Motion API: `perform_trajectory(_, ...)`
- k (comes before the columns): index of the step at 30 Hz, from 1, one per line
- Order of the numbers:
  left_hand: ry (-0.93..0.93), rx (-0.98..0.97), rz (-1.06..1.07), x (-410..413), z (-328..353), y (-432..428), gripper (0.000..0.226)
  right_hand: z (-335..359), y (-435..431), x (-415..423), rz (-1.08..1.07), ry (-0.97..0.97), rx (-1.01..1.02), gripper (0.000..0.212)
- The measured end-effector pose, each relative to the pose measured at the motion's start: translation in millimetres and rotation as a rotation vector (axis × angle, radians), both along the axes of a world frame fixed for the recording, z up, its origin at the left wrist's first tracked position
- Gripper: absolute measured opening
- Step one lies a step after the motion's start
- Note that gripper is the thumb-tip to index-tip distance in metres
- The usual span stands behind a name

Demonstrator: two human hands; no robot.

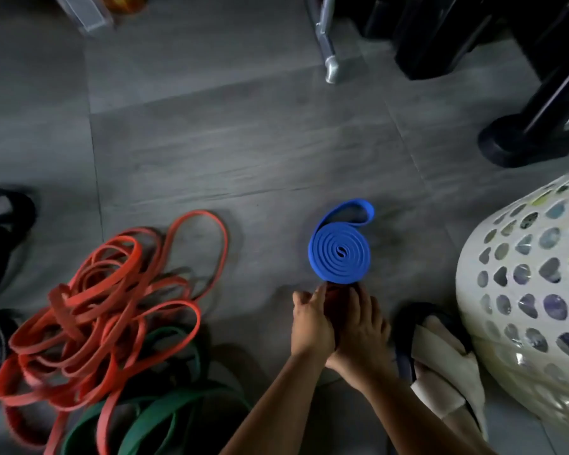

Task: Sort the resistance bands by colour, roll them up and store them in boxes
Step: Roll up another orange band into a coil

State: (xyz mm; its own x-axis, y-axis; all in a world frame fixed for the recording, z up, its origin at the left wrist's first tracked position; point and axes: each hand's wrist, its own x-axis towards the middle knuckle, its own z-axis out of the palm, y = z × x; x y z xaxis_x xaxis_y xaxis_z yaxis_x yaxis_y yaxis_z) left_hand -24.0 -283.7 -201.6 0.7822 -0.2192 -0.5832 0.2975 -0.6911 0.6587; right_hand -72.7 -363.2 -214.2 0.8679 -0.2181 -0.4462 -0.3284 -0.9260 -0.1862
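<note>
Where the floor (243,142) runs to the left, a tangle of red bands (112,290) sprawls unrolled, with green bands (165,418) partly under it at the near edge. To the right of these, the left hand (311,326) and right hand (365,330) sit pressed side by side, fingers (321,290) pointing far. Something dark reddish shows in the gap between them, but whether either hand grips it or is simply cupped I cannot tell.

Just far of the fingertips, touching or nearly so, the blue band (339,252) lies flat, wound into a coil with its spiral face up. Its loose end (358,208) loops out on the far right side. Both hands look equally near to it, so finishing that loop probably means reaching straight ahead.

Further right are a sandalled foot (440,356) and a white perforated basket (523,290). No storage box is identifiable.
</note>
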Motion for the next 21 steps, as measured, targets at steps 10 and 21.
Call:
perform_trajectory(10, -0.002, 0.101, 0.029, -11, 6, 15, 0.054, -11, -5, -3, -0.037, 0.008, 0.004, 0.141)
perform_trajectory(21, -0.319, 0.018, 0.412, -42, 38, 105, 0.041, 7, -7, -3, -0.082, -0.033, 0.018, 0.129)
